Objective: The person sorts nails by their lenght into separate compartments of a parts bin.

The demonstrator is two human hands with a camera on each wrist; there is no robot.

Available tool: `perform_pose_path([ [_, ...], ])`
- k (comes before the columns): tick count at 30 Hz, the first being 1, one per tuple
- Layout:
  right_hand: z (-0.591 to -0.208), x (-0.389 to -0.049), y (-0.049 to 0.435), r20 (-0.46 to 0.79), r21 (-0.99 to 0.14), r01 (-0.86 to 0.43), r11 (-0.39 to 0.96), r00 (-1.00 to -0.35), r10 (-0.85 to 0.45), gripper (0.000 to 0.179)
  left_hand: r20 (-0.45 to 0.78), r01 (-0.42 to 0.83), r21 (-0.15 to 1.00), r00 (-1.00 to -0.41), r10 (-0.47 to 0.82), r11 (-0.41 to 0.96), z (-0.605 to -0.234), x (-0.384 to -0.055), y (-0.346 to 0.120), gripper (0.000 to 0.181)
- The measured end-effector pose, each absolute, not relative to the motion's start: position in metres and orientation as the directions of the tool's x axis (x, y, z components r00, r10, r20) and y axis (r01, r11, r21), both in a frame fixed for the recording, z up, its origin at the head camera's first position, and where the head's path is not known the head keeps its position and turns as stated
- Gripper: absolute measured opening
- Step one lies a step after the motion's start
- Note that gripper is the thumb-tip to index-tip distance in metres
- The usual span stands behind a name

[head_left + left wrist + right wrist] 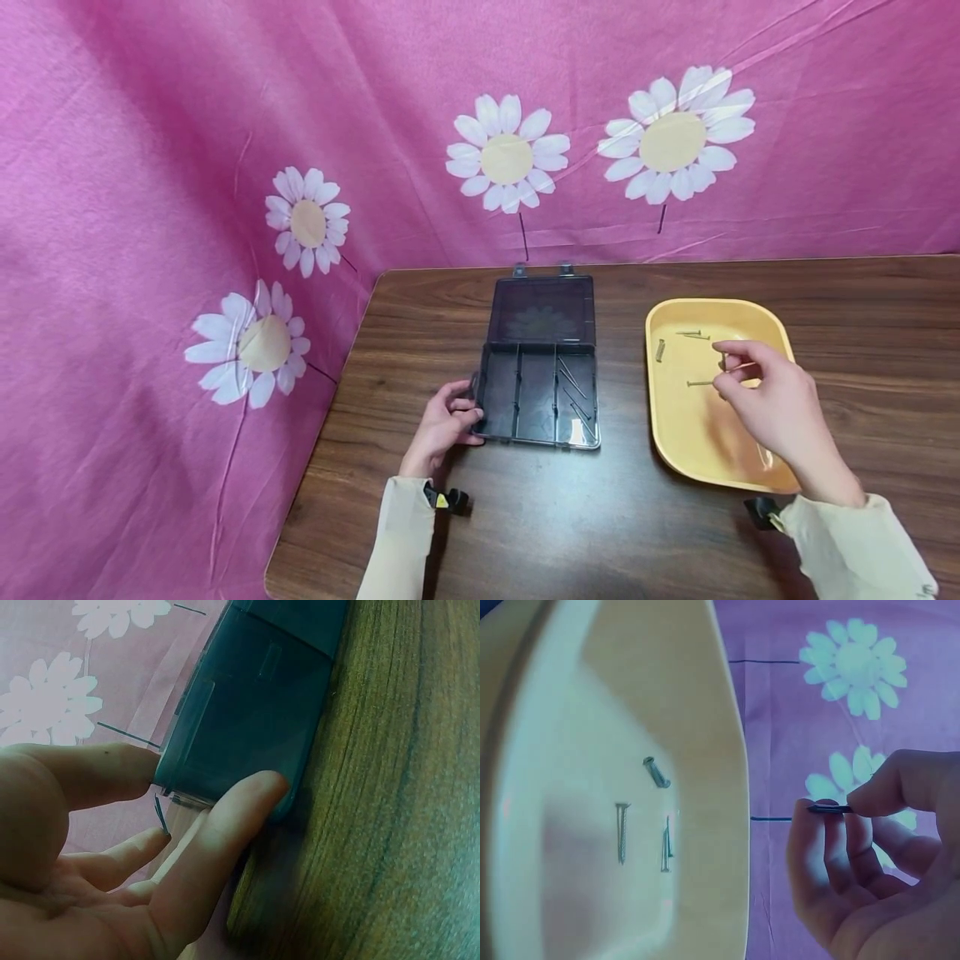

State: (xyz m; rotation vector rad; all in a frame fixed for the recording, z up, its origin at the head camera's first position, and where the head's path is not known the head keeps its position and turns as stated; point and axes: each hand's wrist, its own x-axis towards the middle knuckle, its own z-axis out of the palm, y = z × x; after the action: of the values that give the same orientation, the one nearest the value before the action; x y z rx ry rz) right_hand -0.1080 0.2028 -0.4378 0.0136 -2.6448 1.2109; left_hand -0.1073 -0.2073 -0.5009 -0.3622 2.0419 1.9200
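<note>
Along its left edge, the dark see-through plastic box (498, 392) is gripped by my left hand (442, 425); the left wrist view shows thumb and fingers about the box's corner (247, 727). Its lid (542, 310) lies open toward the back. Several long thin screws (576, 408) lie in the right compartment, and the other two compartments look bare. Above the yellow tray (667, 433) my right hand (772, 392) pinches a small dark screw (829, 809) between thumb and fingertips. In the tray lie several screws (622, 832), most toward its far left part.
The wooden table (540, 517) bears the box and the tray, with a strip of wood between them. A pink cloth (405, 100) with white flowers hangs behind and to the left of the table. Two latches (566, 269) stick out at the lid's far edge.
</note>
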Motion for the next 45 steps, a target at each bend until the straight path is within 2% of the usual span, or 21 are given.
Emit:
perform_pose_path([
  [4,-0.436,-0.109,0.201,0.173,-0.787,-0.073,0.612,-0.979,0.105,0.033,-0.396,-0.394,0.917,-0.917,0.035,0.064,-0.502,-0.107,-0.207,0.060],
  [7,-0.436,-0.109,0.197,0.148,-0.851,-0.075,0.520,-0.984,0.099,0.032,-0.401,-0.398,0.915,-0.915,0.038,0.067,-0.502,-0.107,-0.207,0.060],
  [9,-0.437,-0.110,0.194,0.129,-0.914,-0.087,0.395,-0.988,0.081,0.032,-0.406,-0.403,0.913,-0.913,0.038,0.064,-0.502,-0.107,-0.207,0.060],
  [11,-0.438,-0.111,0.192,0.108,-0.974,-0.095,0.207,-0.993,0.049,0.036,-0.410,-0.407,0.911,-0.911,0.037,0.063,-0.502,-0.107,-0.207,0.060],
  [15,-0.440,-0.113,0.189,0.062,-0.990,-0.059,-0.127,-0.998,-0.019,0.040,-0.419,-0.417,0.907,-0.907,0.036,0.055,-0.502,-0.108,-0.208,0.060],
  [18,-0.441,-0.113,0.186,0.040,-0.975,-0.027,-0.219,-0.998,-0.055,0.036,-0.421,-0.419,0.906,-0.906,0.038,0.049,-0.501,-0.107,-0.208,0.060],
  [30,-0.437,-0.113,0.167,0.031,-0.953,0.006,-0.302,-0.992,-0.119,0.034,-0.425,-0.424,0.905,-0.904,0.038,0.040,-0.503,-0.108,-0.209,0.059],
  [45,-0.438,-0.113,0.138,-0.014,-0.976,0.044,-0.214,-0.990,-0.139,0.032,-0.441,-0.440,0.898,-0.898,0.019,0.024,-0.501,-0.108,-0.207,0.060],
])
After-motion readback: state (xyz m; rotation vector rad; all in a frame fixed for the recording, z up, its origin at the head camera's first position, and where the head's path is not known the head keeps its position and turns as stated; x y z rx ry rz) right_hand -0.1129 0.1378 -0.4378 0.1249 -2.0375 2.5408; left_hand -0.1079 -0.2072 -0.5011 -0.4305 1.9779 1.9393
